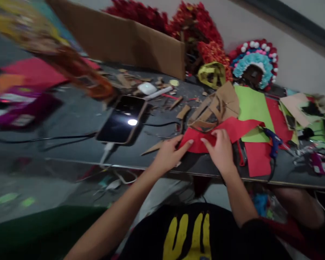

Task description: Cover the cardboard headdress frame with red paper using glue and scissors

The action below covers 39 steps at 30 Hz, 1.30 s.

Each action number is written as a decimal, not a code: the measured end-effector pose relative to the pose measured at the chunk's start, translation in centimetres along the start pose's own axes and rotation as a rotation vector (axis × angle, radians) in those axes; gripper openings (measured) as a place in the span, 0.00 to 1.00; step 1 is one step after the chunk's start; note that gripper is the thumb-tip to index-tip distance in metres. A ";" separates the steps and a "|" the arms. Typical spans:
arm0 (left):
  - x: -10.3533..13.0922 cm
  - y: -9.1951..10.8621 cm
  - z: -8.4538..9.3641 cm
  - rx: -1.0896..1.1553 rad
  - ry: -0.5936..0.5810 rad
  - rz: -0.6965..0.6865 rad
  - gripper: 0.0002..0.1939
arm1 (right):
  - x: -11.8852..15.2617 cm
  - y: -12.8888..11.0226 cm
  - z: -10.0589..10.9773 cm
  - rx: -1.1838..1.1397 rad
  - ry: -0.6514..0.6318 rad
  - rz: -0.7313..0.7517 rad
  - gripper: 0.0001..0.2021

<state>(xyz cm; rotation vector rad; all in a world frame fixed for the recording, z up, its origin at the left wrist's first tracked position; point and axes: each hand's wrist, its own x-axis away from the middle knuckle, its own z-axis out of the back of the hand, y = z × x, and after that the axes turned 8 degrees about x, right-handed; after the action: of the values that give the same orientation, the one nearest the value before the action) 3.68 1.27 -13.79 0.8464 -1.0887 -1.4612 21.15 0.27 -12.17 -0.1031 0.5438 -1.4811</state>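
A strip of red craft sheet (196, 141), paper or foam, lies at the table's front edge and stretches up to the right. At its left end is my left hand (168, 154), its thumb on the red surface and its other fingers partly behind. My right hand (221, 150) grips the strip's near middle between thumb and fingers. Right behind the strip sits a cut brown cardboard frame (213, 108), touching or nearly touching it. Under the strip's right end lie a lime green sheet (253, 108) and a blue glue gun (273, 141).
A phone (121, 119) with a cable lies to the left. Cardboard scraps (183, 112) litter the middle. Behind stand a cardboard panel (119, 39), red ruffled pieces (195, 21) and a decorated headdress-like arch (253, 65). Another red piece (258, 159) lies at the right. Blurred packages (21, 108) fill the far left.
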 end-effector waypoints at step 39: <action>0.1 0.3 -0.3 0.033 0.018 0.031 0.19 | -0.2 1.8 0.8 -0.067 -0.087 0.052 0.07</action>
<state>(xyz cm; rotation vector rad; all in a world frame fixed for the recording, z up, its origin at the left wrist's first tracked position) 4.07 1.07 -13.59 0.8603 -1.1105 -1.4111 23.17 0.44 -12.13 -0.2038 0.5222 -1.4012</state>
